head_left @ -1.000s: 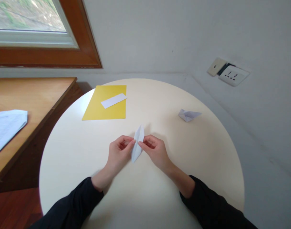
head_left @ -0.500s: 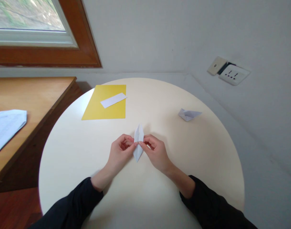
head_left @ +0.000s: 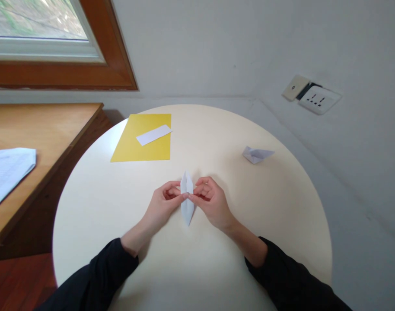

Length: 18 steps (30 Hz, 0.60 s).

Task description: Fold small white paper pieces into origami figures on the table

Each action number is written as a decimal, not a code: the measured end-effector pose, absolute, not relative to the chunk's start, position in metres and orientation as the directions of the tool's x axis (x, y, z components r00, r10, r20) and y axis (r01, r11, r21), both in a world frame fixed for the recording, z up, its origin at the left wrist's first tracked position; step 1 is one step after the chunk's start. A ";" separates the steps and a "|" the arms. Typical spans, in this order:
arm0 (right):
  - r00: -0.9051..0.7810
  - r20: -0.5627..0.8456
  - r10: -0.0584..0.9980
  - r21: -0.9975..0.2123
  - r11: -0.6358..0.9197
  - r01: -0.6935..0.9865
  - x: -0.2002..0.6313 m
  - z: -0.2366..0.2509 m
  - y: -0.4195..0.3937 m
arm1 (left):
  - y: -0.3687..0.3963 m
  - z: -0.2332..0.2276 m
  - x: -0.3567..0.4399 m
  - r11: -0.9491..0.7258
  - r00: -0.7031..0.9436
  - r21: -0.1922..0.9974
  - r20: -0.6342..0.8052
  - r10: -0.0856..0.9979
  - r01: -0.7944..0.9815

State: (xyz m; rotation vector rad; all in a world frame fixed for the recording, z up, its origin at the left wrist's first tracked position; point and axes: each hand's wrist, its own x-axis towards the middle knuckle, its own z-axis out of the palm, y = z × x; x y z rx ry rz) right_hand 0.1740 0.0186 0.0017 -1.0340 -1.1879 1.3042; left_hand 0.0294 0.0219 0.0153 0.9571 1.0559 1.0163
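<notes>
Pinching a narrow folded white paper piece (head_left: pixel 187 196) from both sides, the left hand (head_left: pixel 163 205) and the right hand (head_left: pixel 210 201) meet just below the centre of the frame, over the round cream table (head_left: pixel 281 224). Each hand presses thumb and forefinger together on the piece's middle, so the pointed ends stick out above and below the fingers. The piece stands lengthwise, one tip toward the top of the frame and one toward the bottom. Black sleeves cover both forearms at the lower edge. In the upper left part of the table lies a yellow sheet (head_left: pixel 135 149) with a white paper strip (head_left: pixel 154 134) on it. A small folded paper boat (head_left: pixel 257 154) rests to the right of centre, well apart from the hands.
</notes>
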 end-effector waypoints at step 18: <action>-0.296 0.039 0.954 -0.996 0.062 0.070 0.172 0.002 0.016 | 0.019 0.016 0.030 0.197 0.200 0.957 -0.155 0.968 -0.214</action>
